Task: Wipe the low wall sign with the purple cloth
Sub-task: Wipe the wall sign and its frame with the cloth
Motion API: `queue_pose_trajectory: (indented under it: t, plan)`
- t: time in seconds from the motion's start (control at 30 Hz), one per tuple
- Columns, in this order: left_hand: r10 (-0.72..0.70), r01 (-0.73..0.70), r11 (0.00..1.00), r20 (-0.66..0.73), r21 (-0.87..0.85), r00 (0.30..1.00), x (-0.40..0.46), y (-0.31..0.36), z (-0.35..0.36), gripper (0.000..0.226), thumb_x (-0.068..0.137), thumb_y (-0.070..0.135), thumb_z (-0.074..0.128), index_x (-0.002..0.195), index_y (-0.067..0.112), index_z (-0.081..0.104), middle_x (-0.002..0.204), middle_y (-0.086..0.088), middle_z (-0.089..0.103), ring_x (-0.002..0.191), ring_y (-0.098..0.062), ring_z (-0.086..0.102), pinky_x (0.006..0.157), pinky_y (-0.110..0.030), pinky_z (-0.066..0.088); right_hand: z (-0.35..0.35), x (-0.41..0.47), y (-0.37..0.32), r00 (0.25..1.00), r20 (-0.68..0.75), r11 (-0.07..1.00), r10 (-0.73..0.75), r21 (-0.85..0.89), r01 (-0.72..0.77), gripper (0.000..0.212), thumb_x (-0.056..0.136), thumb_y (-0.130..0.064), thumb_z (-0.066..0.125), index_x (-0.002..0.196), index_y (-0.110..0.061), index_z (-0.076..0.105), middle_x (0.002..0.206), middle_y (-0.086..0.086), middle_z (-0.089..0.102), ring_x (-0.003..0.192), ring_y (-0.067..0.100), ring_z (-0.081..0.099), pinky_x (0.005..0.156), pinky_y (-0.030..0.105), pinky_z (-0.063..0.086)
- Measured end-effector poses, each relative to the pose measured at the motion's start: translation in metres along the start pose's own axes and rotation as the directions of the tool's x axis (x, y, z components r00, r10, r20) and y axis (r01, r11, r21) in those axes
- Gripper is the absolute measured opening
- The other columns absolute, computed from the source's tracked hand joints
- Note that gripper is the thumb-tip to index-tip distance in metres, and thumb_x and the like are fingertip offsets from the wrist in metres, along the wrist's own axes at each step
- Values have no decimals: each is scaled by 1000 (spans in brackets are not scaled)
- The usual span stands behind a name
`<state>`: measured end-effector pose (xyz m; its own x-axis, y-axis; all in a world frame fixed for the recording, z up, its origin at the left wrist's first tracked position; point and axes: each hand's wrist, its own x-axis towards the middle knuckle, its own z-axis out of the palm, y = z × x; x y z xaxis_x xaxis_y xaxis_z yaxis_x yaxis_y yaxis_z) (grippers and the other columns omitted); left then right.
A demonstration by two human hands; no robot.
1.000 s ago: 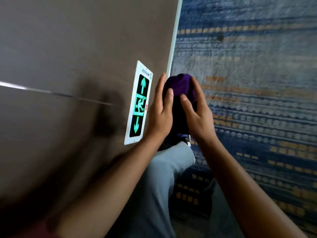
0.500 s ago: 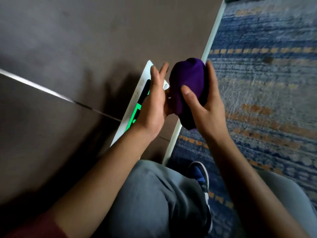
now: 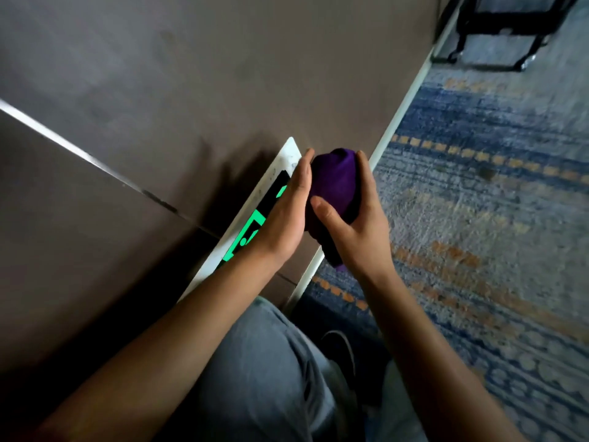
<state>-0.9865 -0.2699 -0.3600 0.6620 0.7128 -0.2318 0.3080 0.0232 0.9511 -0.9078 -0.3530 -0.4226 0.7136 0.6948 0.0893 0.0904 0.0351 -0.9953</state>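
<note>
The low wall sign (image 3: 251,224) is a white-framed plate with a black panel and green glowing exit figure, fixed to the brown wall just above the floor. A bunched purple cloth (image 3: 334,183) sits between my two hands, in front of the sign's upper end. My right hand (image 3: 360,224) grips the cloth from the right, thumb across its front. My left hand (image 3: 287,218) lies flat against the cloth's left side with fingers straight, covering part of the sign. Whether the cloth touches the sign I cannot tell.
A pale skirting strip (image 3: 398,122) runs along the wall's foot. Blue patterned carpet (image 3: 478,218) with orange dashes covers the floor to the right. My grey-trousered knee (image 3: 264,362) and a dark shoe (image 3: 341,349) are below. A black wheeled frame (image 3: 497,43) stands at top right.
The view has tilted and swung, so the sign now lies more slanted. Both hands with the cloth have stayed together near the sign's upper end; my left fingers have straightened along the cloth.
</note>
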Motion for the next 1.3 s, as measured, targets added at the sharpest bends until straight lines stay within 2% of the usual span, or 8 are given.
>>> queue_pose_trajectory:
  t: [0.17,0.3,0.47,0.57,0.77,1.0,1.13,1.3]
  plan:
    - [-41,40,999,-100,-10,994,22,3,-4,87,88,75,26,164,33,22,169,7,29,151,-7,34,127,-41,29,9,21,3,999,33,997,24,-74,-21,89,87,-45,75,161,-39,24,152,-4,53,128,14,60,103,41,55]
    - [79,-48,983,-172,179,982,16,1,-2,68,103,61,25,165,32,20,170,13,22,135,18,30,105,3,31,16,23,-2,999,24,999,28,-39,-27,91,84,-53,69,161,-39,23,151,-1,54,130,15,59,103,42,54]
    - [124,-93,968,-123,234,985,4,-4,-12,59,109,52,20,165,33,17,172,10,21,155,-4,24,129,-40,24,18,12,7,999,-39,999,-20,-35,19,89,88,-60,69,160,-47,19,148,-16,53,124,12,64,99,31,55]
    - [169,-146,932,-41,331,985,-7,-4,-12,57,106,56,20,161,42,23,168,16,27,151,2,30,127,-35,30,12,1,12,989,-81,982,-127,-153,113,79,91,-67,62,158,-50,24,143,-16,57,117,12,66,88,22,52]
    - [119,-193,832,173,520,978,-33,2,-17,66,95,75,21,157,54,22,162,22,33,146,3,36,121,-23,32,-6,-13,9,975,-30,942,-220,-264,205,56,92,-60,64,145,-44,54,128,0,67,105,20,70,87,36,58]
    - [251,-246,400,153,883,956,-14,58,-46,69,97,67,42,159,49,17,137,-7,67,123,-28,64,104,-47,50,-29,-1,9,976,-184,991,-119,-90,104,48,89,-43,64,137,-43,60,126,-5,70,107,10,68,94,30,54]
    - [217,-380,-96,392,920,894,6,97,-64,72,101,54,51,163,43,14,170,4,28,159,-21,19,125,-48,28,-23,14,22,978,-202,998,-57,-43,49,52,95,-36,66,145,-43,53,133,-4,67,112,12,65,95,29,51]
    - [150,-317,-534,457,784,876,34,136,-72,70,99,61,44,162,39,23,173,-2,18,162,-27,2,129,-52,8,-3,40,24,981,-184,997,56,53,-47,73,99,-35,65,160,-42,26,142,1,62,119,20,64,101,32,50]
